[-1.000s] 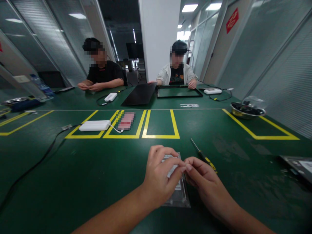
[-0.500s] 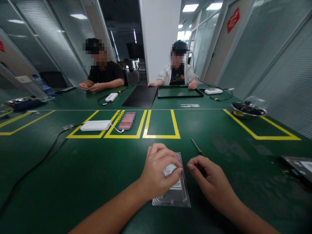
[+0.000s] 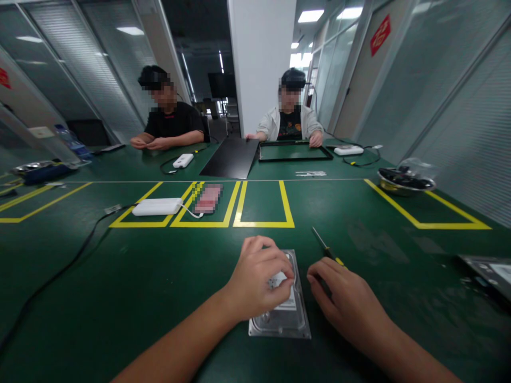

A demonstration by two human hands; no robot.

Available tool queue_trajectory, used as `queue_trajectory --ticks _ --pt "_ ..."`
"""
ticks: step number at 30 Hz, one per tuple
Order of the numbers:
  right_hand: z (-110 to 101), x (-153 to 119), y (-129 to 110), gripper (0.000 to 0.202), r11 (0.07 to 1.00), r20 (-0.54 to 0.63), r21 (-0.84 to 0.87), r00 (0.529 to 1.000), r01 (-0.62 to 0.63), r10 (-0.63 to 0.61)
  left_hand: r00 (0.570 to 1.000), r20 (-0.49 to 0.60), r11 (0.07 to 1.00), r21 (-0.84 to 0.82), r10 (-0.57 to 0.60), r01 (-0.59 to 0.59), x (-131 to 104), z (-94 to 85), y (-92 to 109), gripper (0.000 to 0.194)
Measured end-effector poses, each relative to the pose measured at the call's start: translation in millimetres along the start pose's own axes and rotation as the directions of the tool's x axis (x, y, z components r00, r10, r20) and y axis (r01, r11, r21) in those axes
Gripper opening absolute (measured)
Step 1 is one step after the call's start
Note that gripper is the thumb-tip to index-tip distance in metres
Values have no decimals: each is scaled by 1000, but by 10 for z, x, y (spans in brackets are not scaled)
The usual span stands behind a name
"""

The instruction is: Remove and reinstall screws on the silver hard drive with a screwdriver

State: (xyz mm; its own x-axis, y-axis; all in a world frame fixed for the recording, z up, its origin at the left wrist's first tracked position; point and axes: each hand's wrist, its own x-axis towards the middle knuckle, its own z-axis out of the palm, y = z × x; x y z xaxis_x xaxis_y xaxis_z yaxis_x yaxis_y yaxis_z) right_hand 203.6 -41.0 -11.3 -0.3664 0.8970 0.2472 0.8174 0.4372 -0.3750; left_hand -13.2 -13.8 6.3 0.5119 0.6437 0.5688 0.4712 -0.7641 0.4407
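Observation:
A silver hard drive with a white label lies flat on the green table. Over its upper part arches my left hand, thumb and index fingertips brought together near the drive's right edge. Anything pinched between them is too small to make out. To the right of the drive, my right hand rests low over the table with its fingers curled inward; their inner side is hidden. A screwdriver with a black and yellow handle lies just beyond that hand, its handle end partly covered by it.
Another drive-like metal device lies at the right edge. A metal bowl holds dark parts. Yellow tape marks the table. A white power bank connects to a blurred phone. Two people sit opposite, one behind a black frame.
My left fingertips have shifted slightly left over the drive. My right hand has turned and lowered a little, uncovering more of the screwdriver's handle. The view has moved slightly.

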Motion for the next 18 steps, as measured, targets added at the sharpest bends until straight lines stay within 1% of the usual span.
queue_trajectory --ticks 3,5,8,11,13,16,18 --pt "-2 -4 1 21 1000 -11 -8 1000 6 -6 999 22 999 17 29 -29 24 -1 28 6" --pt "-3 -10 0 21 1000 -21 -11 1000 12 -12 997 56 998 33 53 -55 48 0 44 6" --pt "-8 -17 0 21 999 -66 -8 997 38 -39 986 147 992 78 84 -96 85 16 52 4" --pt "-13 -16 6 20 997 -140 -11 988 70 -71 961 255 980 136 107 -145 115 50 45 2" --pt "-17 -12 8 19 996 -173 -17 981 85 -87 947 303 970 174 109 -168 131 76 39 3" --pt "-25 -5 10 18 995 -189 -25 977 100 -103 936 337 960 213 101 -180 149 106 30 4" --pt "-30 -3 10 18 994 -195 -29 975 105 -109 934 345 963 210 89 -169 163 116 26 4"
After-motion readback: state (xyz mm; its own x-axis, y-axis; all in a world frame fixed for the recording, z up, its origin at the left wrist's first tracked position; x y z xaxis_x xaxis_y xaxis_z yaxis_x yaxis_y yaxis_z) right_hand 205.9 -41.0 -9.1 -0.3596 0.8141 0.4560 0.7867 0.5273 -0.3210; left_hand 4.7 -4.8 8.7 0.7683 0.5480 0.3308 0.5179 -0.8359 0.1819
